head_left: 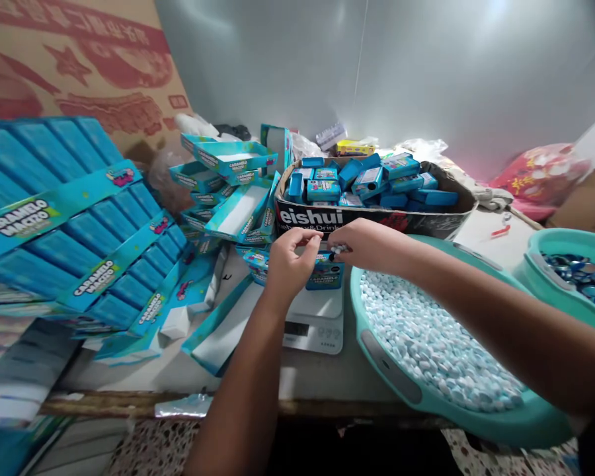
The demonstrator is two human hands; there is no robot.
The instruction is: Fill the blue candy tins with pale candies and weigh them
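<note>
My right hand (pixel 367 243) is closed round a few small white and pale-blue candies (pixel 340 249), over a blue box (pixel 324 277) marked Caramelo Macizo. The box rests on a white digital kitchen scale (pixel 322 336). Just left of it, my left hand (pixel 293 259) is closed with thumb and fingertips pinched near the box's top; whatever is between them is hidden. More small blue packs (pixel 256 262) show behind the left hand. To the right, a turquoise basin (pixel 364 330) holds a heap of the same candies.
Behind the hands stands a carton (pixel 371 217) full of blue boxes. Stacked filled display trays (pixel 86 277) lean at left, with open display trays (pixel 235 205) beside them. A second turquoise basin (pixel 535 248) with shiny blue pieces sits far right. The table edge (pixel 327 406) is in front.
</note>
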